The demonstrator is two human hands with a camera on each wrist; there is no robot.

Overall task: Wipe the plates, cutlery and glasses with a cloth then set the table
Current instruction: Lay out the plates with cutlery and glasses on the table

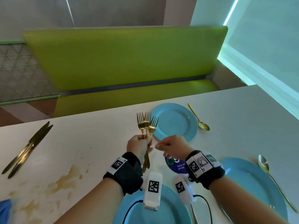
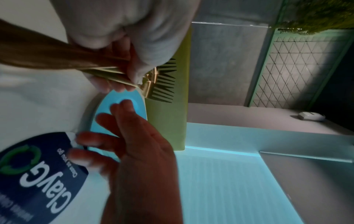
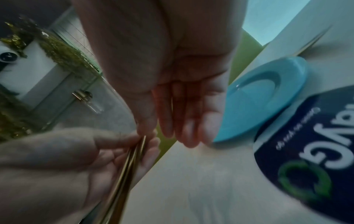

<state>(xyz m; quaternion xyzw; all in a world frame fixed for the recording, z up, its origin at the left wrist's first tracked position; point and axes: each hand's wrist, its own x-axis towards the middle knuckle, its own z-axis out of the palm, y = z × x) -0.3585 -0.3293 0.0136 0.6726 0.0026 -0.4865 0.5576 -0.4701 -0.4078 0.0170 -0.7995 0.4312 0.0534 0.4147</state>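
Observation:
My left hand (image 1: 145, 139) grips three gold forks (image 1: 147, 125) by their handles, tines up, above the white table (image 1: 97, 135). In the left wrist view the fork tines (image 2: 164, 81) stick out past the curled fingers. My right hand (image 1: 159, 147) hovers just right of the handles with straight, spread fingers (image 2: 107, 121) and holds nothing. In the right wrist view one fingertip (image 3: 143, 128) is at the fork handles (image 3: 132, 159). A blue plate (image 1: 174, 122) lies just beyond both hands, with a gold spoon (image 1: 200, 122) on its right.
Two more blue plates lie near me, one below my wrists (image 1: 169, 207) and one at right (image 1: 258, 183) with a spoon (image 1: 265, 167). Two gold knives (image 1: 27, 149) lie at left. Brown stains (image 1: 64, 181), a round blue sticker (image 1: 176, 165) and a blue cloth (image 1: 4, 209) are on the table. Green bench (image 1: 129, 62) behind.

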